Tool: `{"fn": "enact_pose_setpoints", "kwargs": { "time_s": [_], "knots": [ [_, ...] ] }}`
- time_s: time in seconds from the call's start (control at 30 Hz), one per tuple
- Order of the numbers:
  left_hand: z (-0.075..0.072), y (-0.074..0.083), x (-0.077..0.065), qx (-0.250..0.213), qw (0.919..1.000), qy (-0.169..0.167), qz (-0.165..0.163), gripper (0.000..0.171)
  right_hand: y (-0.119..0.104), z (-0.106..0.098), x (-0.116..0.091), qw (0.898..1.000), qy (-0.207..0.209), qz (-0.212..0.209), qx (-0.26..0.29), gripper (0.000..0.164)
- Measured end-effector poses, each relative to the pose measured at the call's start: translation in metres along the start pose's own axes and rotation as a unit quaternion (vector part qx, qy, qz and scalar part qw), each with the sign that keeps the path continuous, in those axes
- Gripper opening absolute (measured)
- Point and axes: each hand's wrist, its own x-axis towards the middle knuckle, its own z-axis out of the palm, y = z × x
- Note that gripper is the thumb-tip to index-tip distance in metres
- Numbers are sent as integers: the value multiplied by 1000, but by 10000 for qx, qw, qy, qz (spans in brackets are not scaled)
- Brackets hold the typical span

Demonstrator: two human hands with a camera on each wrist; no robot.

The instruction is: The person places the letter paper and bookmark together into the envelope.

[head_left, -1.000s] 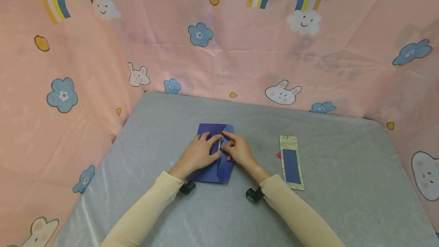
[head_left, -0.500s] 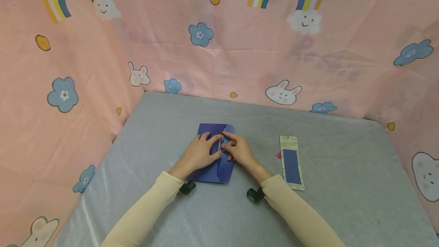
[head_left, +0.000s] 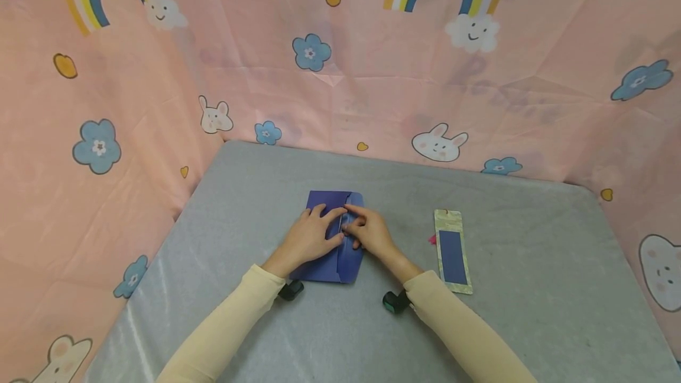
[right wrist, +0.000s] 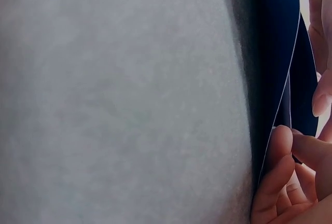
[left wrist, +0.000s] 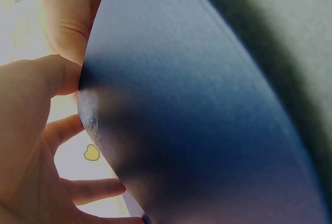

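A dark blue envelope point(head_left: 326, 198) lies on the table with its lighter flap point(head_left: 350, 268) folded out to the right. My left hand point(head_left: 307, 236) rests on the envelope's body, fingers spread, fingertips near the flap's fold. From the right, my right hand point(head_left: 375, 235) has its curled fingers at the opening, where a thin white line shows along the edge. In the right wrist view, thumb and finger of the right hand point(right wrist: 293, 177) pinch at the gap between flap and body; what lies between them is hidden. The envelope point(left wrist: 218, 89) fills much of the left wrist view.
A pale green patterned bookmark-like strip point(head_left: 452, 259) with a dark blue panel lies to the right, a pink bit point(head_left: 433, 240) poking out at its left edge. Grey cloth covers the table point(head_left: 511, 265). A pink printed curtain point(head_left: 351, 93) hangs behind and at the sides.
Both hands and the envelope stay nearly where they were. The white line at the opening looks slightly thinner now.
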Motion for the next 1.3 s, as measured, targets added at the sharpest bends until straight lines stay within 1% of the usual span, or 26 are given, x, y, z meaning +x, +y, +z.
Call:
{"fn": "enact_pose_setpoints", "kwargs": {
  "time_s": [0.23,0.47,0.87,1.13,1.3],
  "knots": [
    [-1,1,0,43,10000,-34,-2,60,1,0,1,10000,-21,64,12,53],
    [0,2,2,131,9999,-35,6,59,1,-7,1,9993,-33,199,322,54],
    [1,1,2,66,9999,-52,-68,62,-4,-28,-6,9981,128,37,608,53],
    [1,0,2,61,9999,-70,-68,68,-1,-41,-12,9967,65,-63,801,55],
    [2,1,2,44,9999,-92,-105,71,2,-54,-19,9968,40,-43,803,55]
  ]
}}
